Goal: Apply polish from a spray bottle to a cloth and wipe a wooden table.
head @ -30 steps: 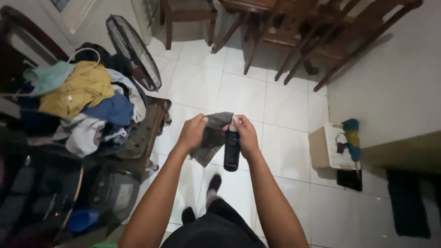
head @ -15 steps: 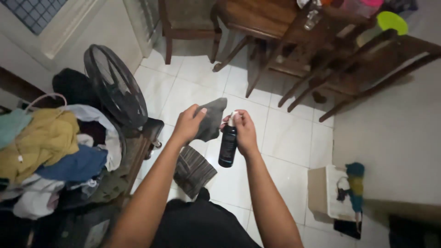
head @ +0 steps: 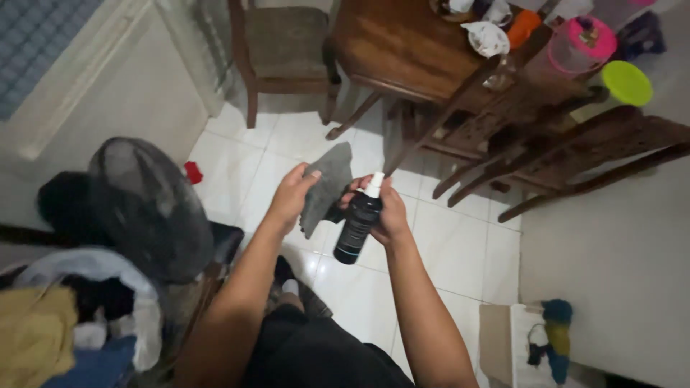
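My left hand grips a grey cloth that stands up and droops between both hands. My right hand holds a black spray bottle with a white nozzle at its top, tilted, right beside the cloth. Both hands are at chest height above the white tiled floor. My dark shorts and one foot in a sock show below.
A standing fan is close on the left, with a pile of clothes under it. A wooden table and several wooden chairs stand ahead. A small box with coloured items sits by the right wall.
The view has tipped up toward the table and chairs. The cloth now stands higher in my left hand, and the bottle has tilted closer to it.
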